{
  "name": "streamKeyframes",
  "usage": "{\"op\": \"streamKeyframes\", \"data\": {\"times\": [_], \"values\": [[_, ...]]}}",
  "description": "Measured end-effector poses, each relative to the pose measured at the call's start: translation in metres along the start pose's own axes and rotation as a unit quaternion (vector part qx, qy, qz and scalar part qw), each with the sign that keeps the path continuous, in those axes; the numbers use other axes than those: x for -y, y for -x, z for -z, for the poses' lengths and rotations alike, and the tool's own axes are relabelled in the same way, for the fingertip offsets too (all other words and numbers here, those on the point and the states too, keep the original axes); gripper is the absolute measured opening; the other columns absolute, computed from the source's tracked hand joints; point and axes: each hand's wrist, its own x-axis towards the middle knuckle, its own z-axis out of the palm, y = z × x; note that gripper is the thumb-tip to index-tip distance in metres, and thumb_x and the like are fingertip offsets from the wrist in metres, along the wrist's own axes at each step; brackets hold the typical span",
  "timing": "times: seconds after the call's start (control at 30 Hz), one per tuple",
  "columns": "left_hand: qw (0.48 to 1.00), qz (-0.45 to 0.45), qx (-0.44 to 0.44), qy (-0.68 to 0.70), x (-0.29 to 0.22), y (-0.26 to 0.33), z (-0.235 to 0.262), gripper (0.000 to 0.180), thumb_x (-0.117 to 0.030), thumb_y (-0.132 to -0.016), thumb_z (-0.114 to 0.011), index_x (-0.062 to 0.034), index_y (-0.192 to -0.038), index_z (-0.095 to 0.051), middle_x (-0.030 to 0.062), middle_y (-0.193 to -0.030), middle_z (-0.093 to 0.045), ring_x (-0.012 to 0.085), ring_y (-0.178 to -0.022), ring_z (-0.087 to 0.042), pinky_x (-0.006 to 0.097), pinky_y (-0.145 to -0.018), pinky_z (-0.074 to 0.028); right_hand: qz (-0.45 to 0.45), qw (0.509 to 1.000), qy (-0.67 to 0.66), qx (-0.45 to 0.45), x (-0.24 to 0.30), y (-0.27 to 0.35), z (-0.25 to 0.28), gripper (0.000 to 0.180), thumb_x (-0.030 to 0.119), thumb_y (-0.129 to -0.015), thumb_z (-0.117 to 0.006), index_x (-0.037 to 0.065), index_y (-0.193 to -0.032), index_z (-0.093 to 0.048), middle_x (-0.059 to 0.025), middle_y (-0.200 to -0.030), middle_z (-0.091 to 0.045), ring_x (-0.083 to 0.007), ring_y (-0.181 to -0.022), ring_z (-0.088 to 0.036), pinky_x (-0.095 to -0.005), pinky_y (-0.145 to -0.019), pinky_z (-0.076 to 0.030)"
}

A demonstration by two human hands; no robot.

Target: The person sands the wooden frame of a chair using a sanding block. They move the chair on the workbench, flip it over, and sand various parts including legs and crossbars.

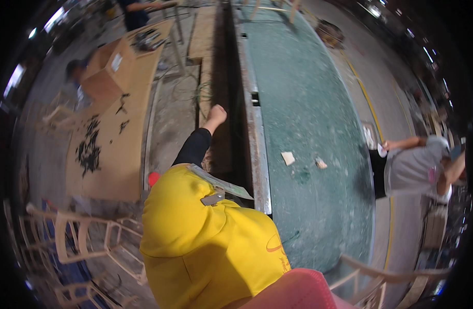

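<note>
My left hand [217, 114] is closed in a fist, reached forward at the end of a black sleeve. Nothing sticks out of it. It hangs over the dark gap beside the metal edge [255, 136] of a long green-topped bench [308, 103], apart from that edge. Two small pale pieces, a flat one [288, 158] and a rounder one [321, 163], lie on the green surface to the right. My yellow garment [210, 232], with a clipped-on badge [226, 186], fills the lower middle. My right hand does not show.
Left stands a tan table [118, 175] with scattered black parts [89, 149] and an open cardboard box [108, 69]. Wooden chair frames [87, 237] stand lower left, another [370, 273] lower right. A person in grey [414, 167] stands beyond the bench; others are at the upper left.
</note>
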Motion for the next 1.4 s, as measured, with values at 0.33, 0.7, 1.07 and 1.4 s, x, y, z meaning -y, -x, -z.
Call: {"op": "streamKeyframes", "data": {"times": [0.33, 0.7, 1.07, 1.4], "values": [[0.97, 0.101, 0.175, -0.133, 0.176, 0.213, 0.056, 0.024, -0.018, -0.077, -0.06, -0.0001, -0.087, -0.072, 0.0257, -0.095, -0.067, 0.0416, -0.094, -0.065, 0.049, -0.085, -0.052, -0.024, 0.981, 0.102, 0.163, 0.021, -0.07, -0.097, 0.052, 0.054, -0.098, -0.044, 0.005, -0.106, -0.06, -0.0088, -0.082, -0.067, -0.0184, -0.069, -0.063, -0.0286, -0.055, -0.047], [0.957, 0.109, -0.193, -0.188, 0.218, 0.314, 0.233, 0.026, -0.01, -0.08, -0.059, -0.0077, -0.106, -0.063, 0.0159, -0.114, -0.055, 0.0355, -0.112, -0.053, 0.045, -0.093, -0.047, -0.027, 0.933, 0.199, 0.3, 0.017, -0.043, -0.247, 0.052, 0.054, -0.098, -0.044, 0.005, -0.104, -0.061, -0.0083, -0.081, -0.067, -0.0178, -0.068, -0.062, -0.0282, -0.054, -0.046], [0.904, 0.29, -0.186, -0.253, 0.234, 0.309, 0.269, 0.096, -0.032, -0.067, -0.077, -0.0093, -0.147, -0.03, 0.0185, -0.15, -0.025, 0.0404, -0.139, -0.023, 0.055, -0.113, -0.023, -0.007, 0.893, 0.244, 0.378, 0.007, 0.008, -0.334, 0.051, 0.053, -0.099, -0.044, 0.005, -0.104, -0.061, -0.0079, -0.08, -0.067, -0.0172, -0.066, -0.06, -0.028, -0.054, -0.045], [0.911, 0.307, -0.098, -0.259, 0.234, 0.322, 0.254, 0.127, -0.036, -0.062, -0.082, -0.007, -0.154, 0.0, 0.0224, -0.159, 0.007, 0.0459, -0.146, 0.005, 0.059, -0.116, -0.002, 0.012, 0.878, 0.265, 0.399, 0.004, 0.024, -0.344, 0.051, 0.053, -0.099, -0.044, 0.005, -0.103, -0.061, -0.0076, -0.079, -0.066, -0.0168, -0.065, -0.059, -0.0279, -0.053, -0.044]]}}
